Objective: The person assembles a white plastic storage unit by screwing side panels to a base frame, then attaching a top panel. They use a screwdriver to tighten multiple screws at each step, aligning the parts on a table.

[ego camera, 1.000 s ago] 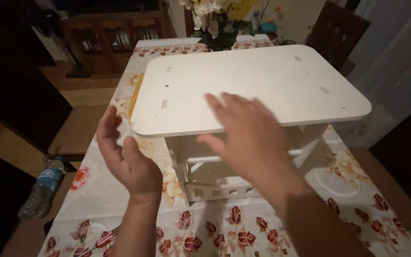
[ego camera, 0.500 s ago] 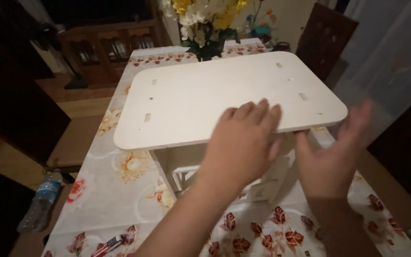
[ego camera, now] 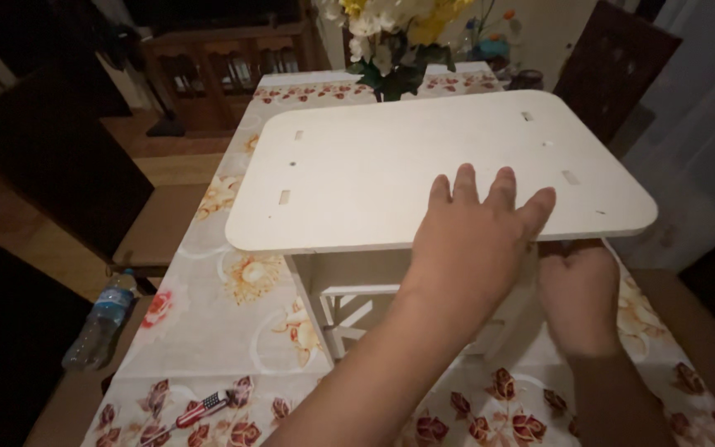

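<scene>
1 white panel [ego camera: 374,178], 2 hands: left hand [ego camera: 477,236], right hand [ego camera: 579,291].

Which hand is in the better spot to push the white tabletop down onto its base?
Left, probably. The left hand lies flat, palm down, on the white tabletop. The right hand sits lower, fingers curled under the near edge beside the white base, so it cannot press from above.

A clear plastic bottle [ego camera: 97,324] with blue label lies beside the table [ego camera: 233,331].
</scene>
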